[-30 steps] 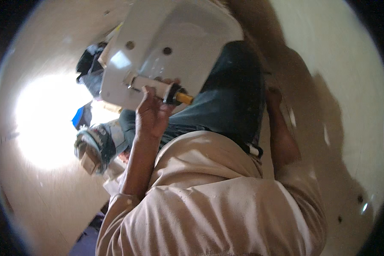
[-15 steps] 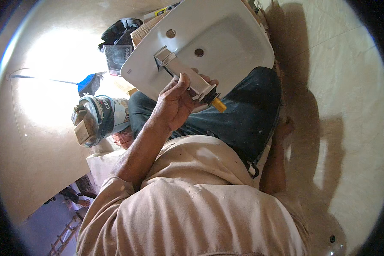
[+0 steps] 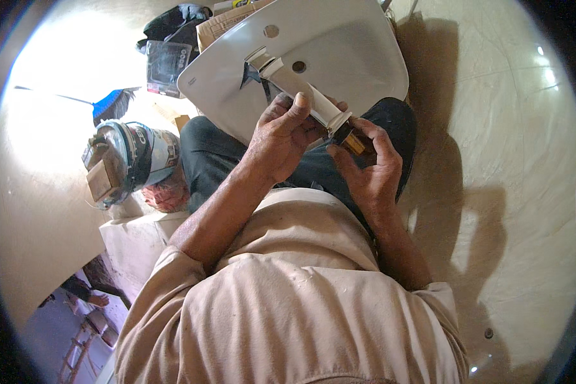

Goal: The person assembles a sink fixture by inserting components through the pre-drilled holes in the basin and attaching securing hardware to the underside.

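A shiny metal basin tap (image 3: pixel 299 86) lies slantwise in front of me, its spout end up and to the left, over the white washbasin (image 3: pixel 365 48). My left hand (image 3: pixel 281 137) is wrapped round the middle of its body, thumb on top. At its lower end is a dark collar with a brass-coloured fitting (image 3: pixel 354 143). My right hand (image 3: pixel 374 173) grips this end between thumb and fingers; part of the fitting is hidden by the fingers. The basin rests at my knees, with two round holes showing.
To the left stands a paint bucket (image 3: pixel 157 150) with odds and ends on top. Beyond it are a blue broom (image 3: pixel 112 105), a clear-fronted box (image 3: pixel 166 67) and a black bag (image 3: pixel 176 22). A cardboard box (image 3: pixel 227 24) sits behind the basin. Another person's hand (image 3: pixel 99 301) shows far lower left.
My right hand has come up from beside my right leg and taken hold of the tap's brass-coloured end. The left hand keeps its grip, with the tap shifted slightly right.
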`<state>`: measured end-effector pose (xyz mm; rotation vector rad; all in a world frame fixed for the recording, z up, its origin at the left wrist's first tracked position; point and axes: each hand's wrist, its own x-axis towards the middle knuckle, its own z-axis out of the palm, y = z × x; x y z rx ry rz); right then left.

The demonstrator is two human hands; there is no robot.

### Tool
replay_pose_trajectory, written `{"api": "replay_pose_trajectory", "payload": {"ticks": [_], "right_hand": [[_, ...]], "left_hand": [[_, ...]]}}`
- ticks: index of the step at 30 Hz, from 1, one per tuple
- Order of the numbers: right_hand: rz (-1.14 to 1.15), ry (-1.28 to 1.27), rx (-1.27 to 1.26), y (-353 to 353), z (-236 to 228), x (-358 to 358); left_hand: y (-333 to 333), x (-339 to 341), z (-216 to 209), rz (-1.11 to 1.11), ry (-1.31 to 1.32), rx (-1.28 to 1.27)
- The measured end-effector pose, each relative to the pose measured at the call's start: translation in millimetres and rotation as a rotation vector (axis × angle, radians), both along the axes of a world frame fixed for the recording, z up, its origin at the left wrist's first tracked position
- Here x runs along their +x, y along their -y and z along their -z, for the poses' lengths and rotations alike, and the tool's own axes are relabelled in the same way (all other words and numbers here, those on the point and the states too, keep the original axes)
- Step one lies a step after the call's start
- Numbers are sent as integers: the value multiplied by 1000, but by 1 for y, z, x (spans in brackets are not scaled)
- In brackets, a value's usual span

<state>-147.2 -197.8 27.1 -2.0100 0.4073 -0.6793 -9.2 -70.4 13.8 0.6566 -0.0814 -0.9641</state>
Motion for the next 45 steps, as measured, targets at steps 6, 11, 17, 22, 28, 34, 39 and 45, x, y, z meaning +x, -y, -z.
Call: {"api": "replay_pose_trajectory", "payload": {"ticks": [6,11,17,22,28,34,39,45], "right_hand": [[-4,-99,107,-16,-6,-1],[-31,-94,143,-23,-12,1],[-11,-214,-9,-20,-17,-6],[-7,-180,-14,-21,-13,-9],[38,-253,104,-25,-18,-15],[42,-213,-157,-30,-16,-9],[21,-194,-188,-29,-15,-7],[33,-226,-168,-28,-16,-15]], "left_hand": [[-20,1,8,-92,-94,11],[-22,0,30,-118,-195,35],[-21,-7,39,-92,-276,-20],[-20,-11,42,-39,-328,45],[-21,-12,46,-2,-354,-9],[-19,-11,56,26,-399,-39],[-18,-14,56,36,-423,-98],[-21,-13,47,13,-367,-115]]}}
